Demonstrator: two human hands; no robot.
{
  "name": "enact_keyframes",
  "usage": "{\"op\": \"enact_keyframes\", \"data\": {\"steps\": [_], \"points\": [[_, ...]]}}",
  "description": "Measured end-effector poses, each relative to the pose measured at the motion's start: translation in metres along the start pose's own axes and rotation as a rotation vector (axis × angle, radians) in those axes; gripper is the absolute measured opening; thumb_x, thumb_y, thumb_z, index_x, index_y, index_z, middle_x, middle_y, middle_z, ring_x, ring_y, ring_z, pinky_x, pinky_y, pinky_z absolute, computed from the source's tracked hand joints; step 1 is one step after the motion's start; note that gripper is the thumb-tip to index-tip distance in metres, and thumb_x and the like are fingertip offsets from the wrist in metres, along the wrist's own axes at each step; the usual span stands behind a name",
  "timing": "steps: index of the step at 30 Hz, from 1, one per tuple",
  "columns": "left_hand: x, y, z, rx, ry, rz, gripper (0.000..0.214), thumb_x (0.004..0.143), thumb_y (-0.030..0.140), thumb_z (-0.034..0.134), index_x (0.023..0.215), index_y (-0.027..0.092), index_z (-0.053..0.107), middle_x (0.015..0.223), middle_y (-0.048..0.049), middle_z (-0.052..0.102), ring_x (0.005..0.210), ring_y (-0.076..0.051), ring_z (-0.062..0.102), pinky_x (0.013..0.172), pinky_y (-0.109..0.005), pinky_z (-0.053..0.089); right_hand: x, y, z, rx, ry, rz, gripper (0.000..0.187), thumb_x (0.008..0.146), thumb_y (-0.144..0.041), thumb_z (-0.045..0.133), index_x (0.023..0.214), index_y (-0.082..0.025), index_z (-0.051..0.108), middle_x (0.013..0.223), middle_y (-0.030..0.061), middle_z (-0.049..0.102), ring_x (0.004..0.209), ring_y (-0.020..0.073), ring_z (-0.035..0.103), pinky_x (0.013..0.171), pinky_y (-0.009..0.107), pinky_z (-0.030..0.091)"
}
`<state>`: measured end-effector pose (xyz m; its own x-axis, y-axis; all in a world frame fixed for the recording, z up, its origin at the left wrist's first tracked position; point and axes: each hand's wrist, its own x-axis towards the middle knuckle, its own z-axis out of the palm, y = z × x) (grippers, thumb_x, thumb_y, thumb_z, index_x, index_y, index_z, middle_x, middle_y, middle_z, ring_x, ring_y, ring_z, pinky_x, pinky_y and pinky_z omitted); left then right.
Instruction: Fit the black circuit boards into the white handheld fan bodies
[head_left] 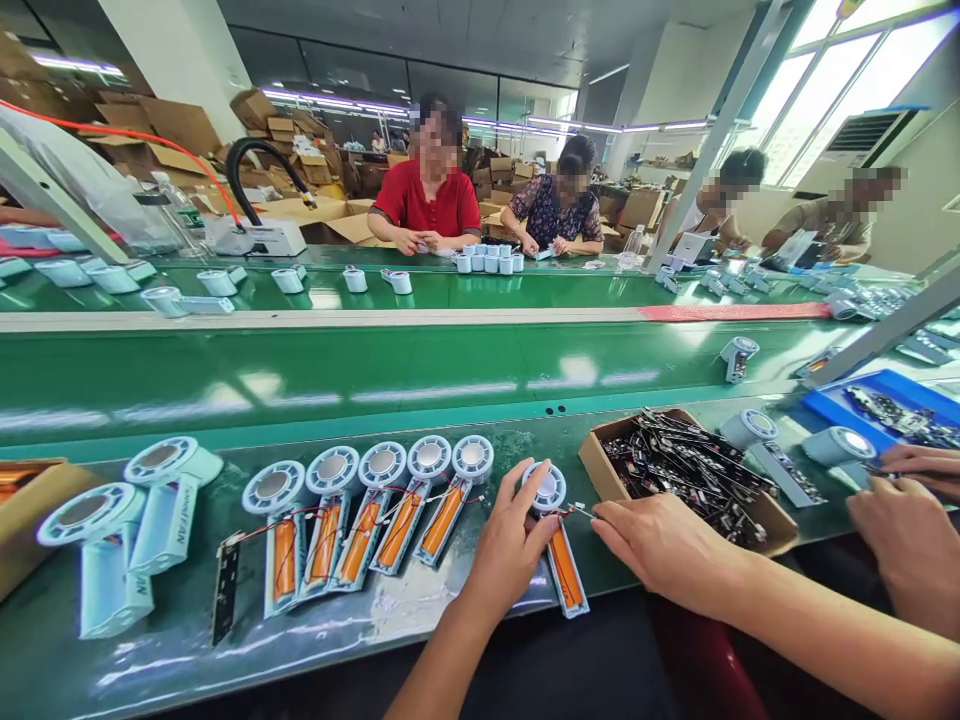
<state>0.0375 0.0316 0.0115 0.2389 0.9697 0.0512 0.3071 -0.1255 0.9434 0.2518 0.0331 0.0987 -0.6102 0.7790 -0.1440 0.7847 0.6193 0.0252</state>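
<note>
My left hand (510, 525) is closed around the head of a light-blue handheld fan (546, 487), thumb and fingers on either side of its round top. An orange battery (568, 572) lies in that fan's open handle, which points toward me. Thin red and black wires with a small white connector (577, 507) stick out to the right. My right hand (656, 540) pinches something thin at the wire ends, too small to make out. Left of my hands, several similar fans (382, 465) lie in a row, with orange batteries (364, 543) and loose wires showing.
A cardboard box (776, 530) of black circuit boards (675, 470) stands right of my hands. One circuit board (224, 590) lies at left, by two fans (161, 460). A co-worker's hands (907, 520) work at right near a blue tray (892, 385). Beyond runs a green conveyor belt (337, 365).
</note>
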Motion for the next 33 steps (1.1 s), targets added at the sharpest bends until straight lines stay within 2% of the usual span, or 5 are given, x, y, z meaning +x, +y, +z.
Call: {"op": "enact_keyframes", "data": {"steps": [6, 17, 22, 27, 33], "points": [[-0.001, -0.001, 0.001, -0.015, 0.01, 0.009, 0.057, 0.095, 0.026, 0.054, 0.149, 0.038, 0.042, 0.158, -0.0079, 0.032, 0.067, -0.009, 0.058, 0.085, -0.038, 0.057, 0.014, -0.003, -0.009, 0.149, -0.036, 0.075, 0.028, 0.097, -0.012, 0.056, 0.125, -0.018, 0.059, 0.097, 0.0056, 0.075, 0.086, 0.0212, 0.073, 0.067, 0.027, 0.046], [0.0, -0.002, 0.011, -0.048, 0.146, 0.013, 0.067, 0.084, 0.01, 0.054, 0.147, 0.032, 0.046, 0.152, -0.0093, 0.042, 0.083, -0.016, 0.067, 0.091, -0.04, 0.057, 0.026, -0.045, -0.011, -0.498, -0.045, -0.184, 0.015, 0.077, -0.003, 0.062, 0.086, -0.012, 0.07, 0.082, 0.0175, 0.067, 0.081, 0.0353, 0.063, 0.072, 0.046, 0.048], [0.001, -0.003, 0.014, -0.109, 0.225, 0.014, 0.076, 0.078, 0.007, 0.058, 0.148, 0.031, 0.043, 0.145, -0.0078, 0.051, 0.121, -0.026, 0.061, 0.102, -0.042, 0.054, 0.021, -0.036, -0.022, 0.166, -0.088, 0.018, 0.025, 0.093, -0.012, 0.056, 0.114, -0.021, 0.066, 0.09, 0.006, 0.072, 0.083, 0.0245, 0.069, 0.075, 0.035, 0.051], [0.002, -0.003, 0.018, -0.164, 0.274, -0.002, 0.073, 0.076, 0.004, 0.056, 0.144, 0.03, 0.047, 0.143, -0.0081, 0.052, 0.128, -0.028, 0.056, 0.106, -0.046, 0.052, 0.009, -0.036, 0.012, 0.757, 0.068, 0.315, 0.033, 0.098, -0.037, 0.056, 0.127, -0.025, 0.064, 0.099, 0.004, 0.068, 0.079, 0.0205, 0.068, 0.066, 0.03, 0.052], [0.006, 0.0, 0.025, -0.198, 0.276, -0.071, 0.076, 0.073, -0.002, 0.053, 0.142, 0.03, 0.048, 0.144, -0.0078, 0.05, 0.131, -0.028, 0.054, 0.107, -0.044, 0.051, 0.0, -0.048, 0.045, 0.836, 0.211, 0.401, 0.036, 0.101, -0.042, 0.048, 0.125, -0.023, 0.068, 0.09, 0.0047, 0.063, 0.086, 0.0222, 0.066, 0.078, 0.033, 0.054]]}}
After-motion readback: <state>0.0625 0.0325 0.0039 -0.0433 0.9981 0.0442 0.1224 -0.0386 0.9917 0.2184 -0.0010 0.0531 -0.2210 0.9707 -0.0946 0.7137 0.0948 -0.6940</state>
